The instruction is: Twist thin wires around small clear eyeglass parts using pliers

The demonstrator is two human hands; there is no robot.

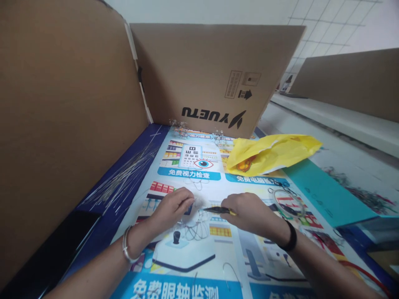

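Observation:
Near the middle, my right hand (246, 207) is wrapped round a pair of pliers (218, 210) with dark pointed jaws and a yellow grip, its tip pointing left. My left hand (174, 203) is closed in a pinch just left of that tip. Whatever sits between its fingertips is too small and blurred to name. Below the hands, a tangle of thin bent wire (196, 230) lies on the printed poster (199, 253). Another curved piece of wire (230, 272) rests nearer to me.
Cardboard panels (174, 74) wall off the left and back. Long straight wires (124, 178) lie at left, by a black flat object (59, 249). A yellow bag (274, 153), a clear round ring (288, 203) and a teal box (330, 195) are at right.

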